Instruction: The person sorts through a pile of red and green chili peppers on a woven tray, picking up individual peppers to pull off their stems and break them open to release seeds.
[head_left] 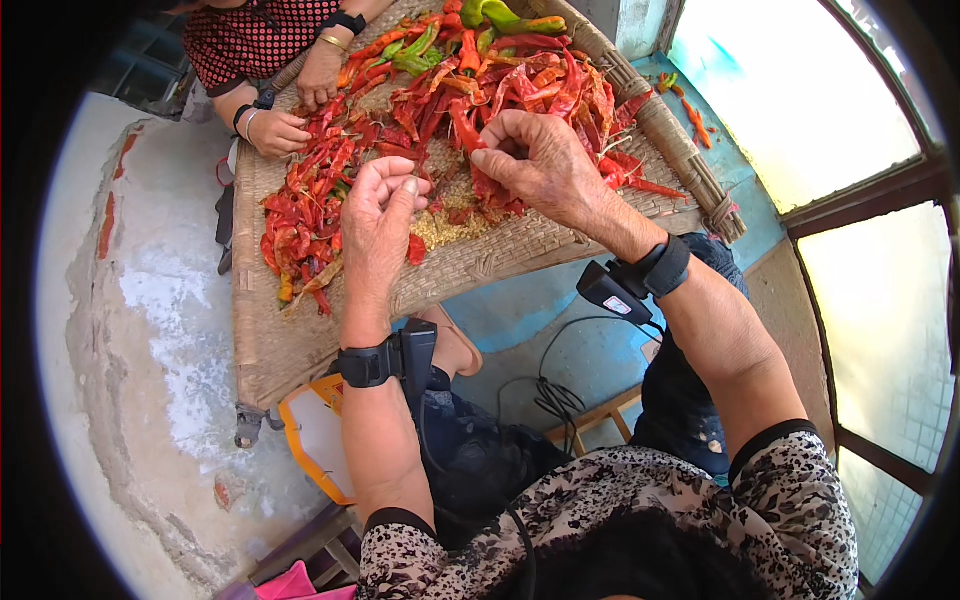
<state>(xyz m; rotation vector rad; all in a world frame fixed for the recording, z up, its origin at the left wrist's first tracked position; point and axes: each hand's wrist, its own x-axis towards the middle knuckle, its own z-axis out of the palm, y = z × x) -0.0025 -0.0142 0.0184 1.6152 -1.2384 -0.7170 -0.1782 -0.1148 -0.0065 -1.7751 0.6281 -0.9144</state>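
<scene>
Dried red chili peppers (545, 90) lie heaped across a woven tray (470, 262) in front of me. My right hand (550, 165) is closed, its thumb and forefinger pinching a red chili pepper (464, 127) over the heap. Beside it to the left, my left hand (378, 215) has its thumb pressed against its curled fingers; whatever they hold, if anything, is too small to make out. Pale yellow seeds (447, 228) are spread on the tray between and below my hands. A looser pile of broken red pepper pieces (310, 205) lies left of my left hand.
Across the tray's far left, another person's hands (290, 120) work among the peppers. Green peppers (505, 18) lie at the far edge. Black cables (560, 400) hang below my wrists. A window (800, 100) stands at right, a worn wall (130, 300) at left.
</scene>
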